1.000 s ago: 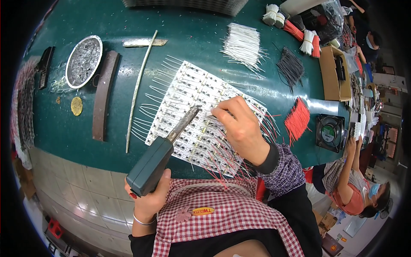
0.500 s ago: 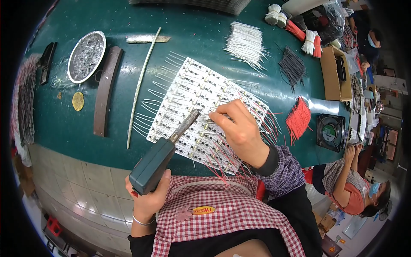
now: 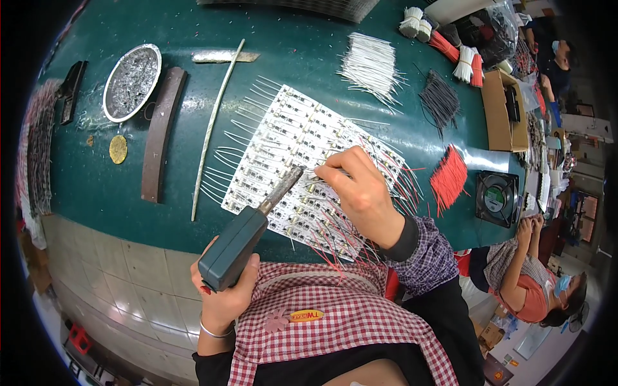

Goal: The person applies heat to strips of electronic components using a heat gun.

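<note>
- Lying at the far left of the green tabletop [image 3: 96, 186] are a dark comb-like tool [image 3: 69, 90], a round metal dish [image 3: 131, 82] filled with grey scrap, a small yellow disc [image 3: 118, 148] and a long brown bar [image 3: 162, 132].
- Stretching beside the bar is a thin pale rod [image 3: 215, 125], with a flat metal strip [image 3: 225, 56] crossing its far end.
- Gripping a dark green soldering gun [image 3: 235, 248], the left hand [image 3: 222, 293] is closing fully round its handle near the tabletop's front edge; the gun's metal tip is pointing up and right onto the panel.
- Sitting in the middle is a white panel of small circuit boards [image 3: 290, 151], with white wires fanning from its left side and red ones from its right.
- Resting on the panel, the right hand [image 3: 360, 193] is pinching its fingertips together just beside the gun's tip; what they pinch is too small to tell.
- Lying farther right are bundles of white wires [image 3: 370, 64], black wires [image 3: 441, 100] and red wires [image 3: 449, 177], then a cardboard box [image 3: 499, 112] and a small black fan [image 3: 497, 196].
</note>
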Demonstrator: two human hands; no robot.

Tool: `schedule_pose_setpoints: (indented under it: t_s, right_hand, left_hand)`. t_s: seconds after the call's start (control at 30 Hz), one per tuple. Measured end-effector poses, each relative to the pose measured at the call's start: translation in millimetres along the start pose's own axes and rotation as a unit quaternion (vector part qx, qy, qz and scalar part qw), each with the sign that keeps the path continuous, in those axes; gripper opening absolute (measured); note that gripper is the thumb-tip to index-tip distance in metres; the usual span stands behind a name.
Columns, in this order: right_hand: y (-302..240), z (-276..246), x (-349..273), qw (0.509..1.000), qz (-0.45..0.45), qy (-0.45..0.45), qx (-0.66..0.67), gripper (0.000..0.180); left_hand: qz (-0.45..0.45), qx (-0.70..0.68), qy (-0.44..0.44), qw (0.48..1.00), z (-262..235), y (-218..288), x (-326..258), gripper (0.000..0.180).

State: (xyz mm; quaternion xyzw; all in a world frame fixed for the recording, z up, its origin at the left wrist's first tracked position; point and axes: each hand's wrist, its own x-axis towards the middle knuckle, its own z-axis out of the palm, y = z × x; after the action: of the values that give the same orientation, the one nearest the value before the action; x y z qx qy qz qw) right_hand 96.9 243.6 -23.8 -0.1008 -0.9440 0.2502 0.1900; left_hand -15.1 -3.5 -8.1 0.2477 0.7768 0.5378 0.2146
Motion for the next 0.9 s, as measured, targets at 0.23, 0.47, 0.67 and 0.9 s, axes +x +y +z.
schedule_pose_setpoints:
  t_s: [0.23, 0.47, 0.67, 0.9]
  right_hand:
    - [1.2, 0.3, -0.4, 1.000, 0.008, -0.001, 0.013, 0.031]
    - [0.2, -0.1, 0.5, 1.000, 0.001, -0.005, -0.003, 0.028]
    - [0.9, 0.8, 0.9, 1.000, -0.005, -0.004, -0.004, 0.027]
    - [-0.3, -1.3, 1.3, 1.000, -0.008, -0.001, -0.007, 0.026]
  left_hand:
    - [-0.017, -0.003, -0.002, 1.000, -0.3, 1.1, -0.2, 0.019]
    - [-0.003, 0.023, -0.036, 0.999, -2.0, 12.3, 6.2, 0.017]
    - [-0.045, 0.001, -0.015, 0.999, -3.7, 7.3, -2.7, 0.017]
    - [-0.045, 0.025, 0.012, 0.999, -6.8, 1.8, -11.1, 0.020]
